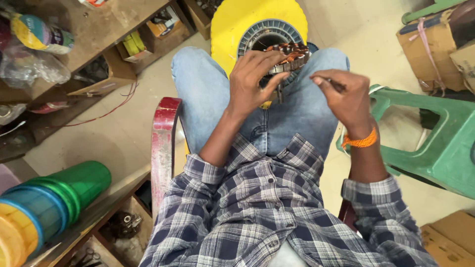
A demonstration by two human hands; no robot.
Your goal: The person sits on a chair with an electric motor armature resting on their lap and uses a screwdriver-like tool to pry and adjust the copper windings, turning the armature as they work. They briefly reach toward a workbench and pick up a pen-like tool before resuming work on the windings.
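Observation:
My left hand [255,79] grips a round motor stator with copper windings [292,55], held above my knees in blue jeans. My right hand [346,96] is closed on a thin dark tool [336,85] whose tip points toward the stator; the hand sits just right of it. A second ring-shaped stator core [267,34] lies on a yellow stool [232,24] beyond my knees. An orange thread band circles my right wrist.
A green plastic stool [440,143] stands at the right, with cardboard boxes [430,49] behind it. Wooden shelves [104,29] with boxes and bags fill the left. Stacked coloured plastic cups [54,202] lie at the lower left. My seat has a red arm [162,143].

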